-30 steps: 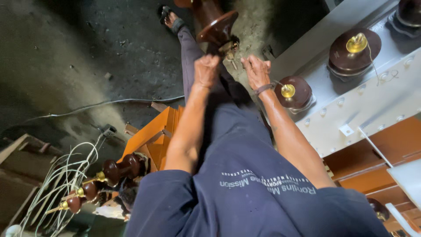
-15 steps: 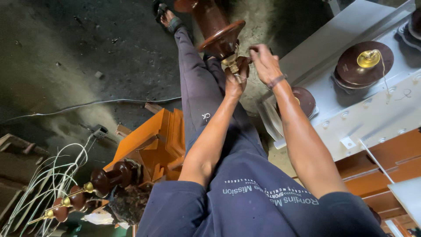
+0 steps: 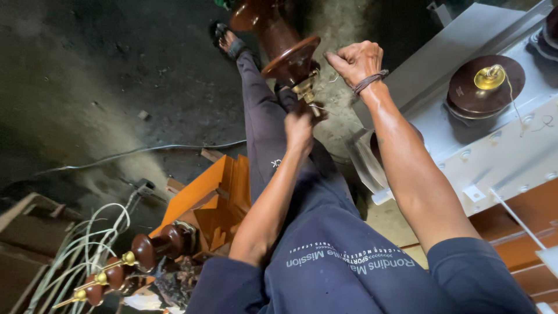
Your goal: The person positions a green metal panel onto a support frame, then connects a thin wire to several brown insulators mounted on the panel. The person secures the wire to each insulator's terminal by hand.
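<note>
Fingers of the left hand point(image 3: 299, 125) clench the brass stud point(image 3: 308, 96) under the brown insulator point(image 3: 279, 43); the right hand point(image 3: 356, 61) is fisted beside it, above the person's legs.

Bare floor point(image 3: 116, 87) lies open left; the grey transformer point(image 3: 494, 134) blocks the right.

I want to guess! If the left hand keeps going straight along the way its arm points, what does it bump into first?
Probably the brass fitting under the brown insulator. The left hand sits just below it, seemingly touching it already, though depth is hard to judge.
</note>
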{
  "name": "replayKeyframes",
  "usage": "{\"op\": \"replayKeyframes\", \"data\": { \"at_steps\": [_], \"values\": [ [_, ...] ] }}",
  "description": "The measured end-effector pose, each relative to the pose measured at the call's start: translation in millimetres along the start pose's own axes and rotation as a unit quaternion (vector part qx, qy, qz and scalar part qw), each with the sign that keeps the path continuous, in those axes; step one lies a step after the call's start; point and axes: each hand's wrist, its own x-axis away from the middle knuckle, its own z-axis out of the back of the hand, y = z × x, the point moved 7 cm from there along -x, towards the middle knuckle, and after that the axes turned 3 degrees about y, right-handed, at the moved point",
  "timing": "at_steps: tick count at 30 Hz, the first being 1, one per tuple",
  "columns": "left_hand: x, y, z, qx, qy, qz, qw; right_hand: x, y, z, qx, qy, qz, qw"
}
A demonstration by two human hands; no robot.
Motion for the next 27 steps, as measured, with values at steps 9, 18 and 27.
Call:
{"op": "replayKeyframes", "data": {
  "at_steps": [9, 18, 27],
  "values": [
    [22, 39, 2, -0.111, -0.029, 0.033, 0.993, 17, -54, 54, 0.031, 0.015, 0.006, 0.999],
    [-6, 85, -1, -0.492, -0.193, 0.003, 0.849, 181, -150, -8, -0.244, 0.12, -0.472, 0.838],
    [17, 154, -96, -0.722, -0.346, -0.355, 0.483, 149, -131, -108, -0.296, 0.277, -0.543, 0.735]
  ]
}}
